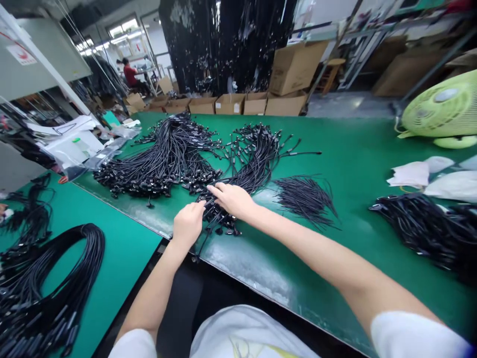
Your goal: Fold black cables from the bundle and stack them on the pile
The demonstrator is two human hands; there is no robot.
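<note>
White-sleeved arms reach out from the bottom edge over a white garment. The left hand (189,223) is clenched around the near ends of a bunch of black plug-ended cables (219,221). The right hand (233,199) lies palm-down on the same bunch, its fingers stretched toward the left hand. Whether they pinch a cable cannot be told. The bunch sits at the near edge of the dark green table mat (354,149), just in front of the person.

Containers: at least five low open cardboard boxes (231,103) stand in a row along the far side of the table, contents not visible. One large closed cardboard box (296,67) rests on top of the row. Clear plastic bags (74,149) lie at the left end of the table.

Count of cable lots on the mat, besides the held bunch: two large heaps of black cables, one left of centre (167,159) and one centre (257,149). One fan of thin black wires (305,196) lies right of the hands, and one heap sits at the right edge (425,228). One looped coil of black cable (48,288) lies on a lower, brighter green table (126,248) at left.

Also on the mat are white folded cloths (410,174) and one pale green fan (443,109). The room is a workshop. A tall black film-wrapped stack (223,44) stands behind the boxes, and a seated person in red (130,74) is at far left.
</note>
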